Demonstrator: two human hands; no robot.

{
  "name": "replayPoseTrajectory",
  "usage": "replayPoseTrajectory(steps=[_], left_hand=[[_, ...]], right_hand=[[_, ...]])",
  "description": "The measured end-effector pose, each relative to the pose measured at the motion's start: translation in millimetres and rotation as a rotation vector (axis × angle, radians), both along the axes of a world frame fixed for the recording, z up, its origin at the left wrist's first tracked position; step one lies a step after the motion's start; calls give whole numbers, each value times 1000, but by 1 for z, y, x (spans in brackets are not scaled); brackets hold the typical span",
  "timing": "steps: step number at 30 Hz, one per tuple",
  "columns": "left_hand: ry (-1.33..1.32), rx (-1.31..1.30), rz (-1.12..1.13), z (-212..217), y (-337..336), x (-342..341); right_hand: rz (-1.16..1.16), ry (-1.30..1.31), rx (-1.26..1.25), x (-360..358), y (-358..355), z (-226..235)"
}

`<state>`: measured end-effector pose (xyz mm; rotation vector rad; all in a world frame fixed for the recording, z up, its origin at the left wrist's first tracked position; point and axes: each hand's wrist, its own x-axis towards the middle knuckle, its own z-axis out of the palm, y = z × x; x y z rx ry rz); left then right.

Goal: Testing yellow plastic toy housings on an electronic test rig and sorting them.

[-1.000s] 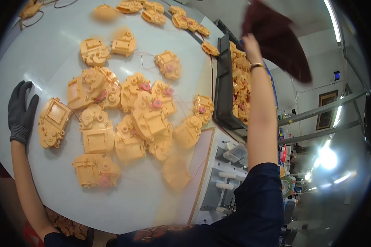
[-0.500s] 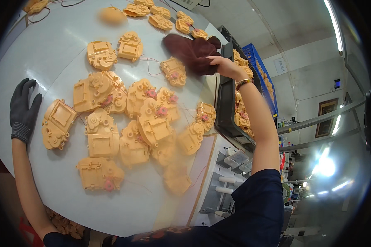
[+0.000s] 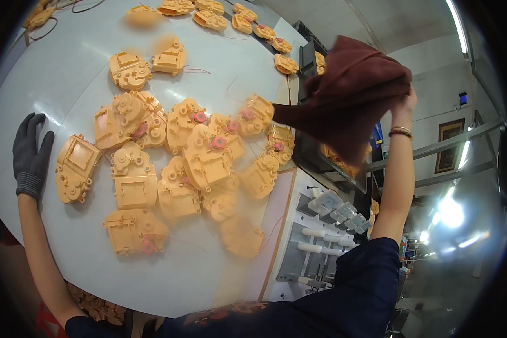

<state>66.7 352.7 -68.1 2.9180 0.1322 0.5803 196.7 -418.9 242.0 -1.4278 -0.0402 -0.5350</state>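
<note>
My right hand (image 3: 403, 107), bare with a beaded bracelet at the wrist, grips a dark maroon cloth (image 3: 357, 84) and holds it up in the air. The cloth hangs in folds over the black crate, and one corner trails left beside a yellow plastic housing (image 3: 256, 115). My left hand (image 3: 30, 149), in a dark grey glove, lies flat at the table's left with its fingers spread. Nearest to it is another yellow housing (image 3: 77, 169) with a rectangular recess. Several more such housings (image 3: 208, 158) form a cluster mid-table, some bearing pink round parts and thin red wires.
A black crate (image 3: 305, 149) of yellow housings stands along the table's right edge, partly behind the cloth. Below it is a fixture with white cylinders (image 3: 315, 248) and clear small boxes (image 3: 325, 203). More housings (image 3: 210, 20) line the far side of the grey table (image 3: 180, 281).
My right hand has lifted the maroon cloth off the table and swung it up to the right, over the crate. The housing near it has shifted toward the cluster. My left hand stays in place.
</note>
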Motion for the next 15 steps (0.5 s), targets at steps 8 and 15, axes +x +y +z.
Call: replayPoseTrajectory(steps=[8, 15], left_hand=[[32, 86, 36, 0, 1, 13], [-29, 123, 53, 4, 21, -3]], right_hand=[[-1468, -625, 58, -50, -58, 88], [-770, -238, -775, 112, -25, 25]])
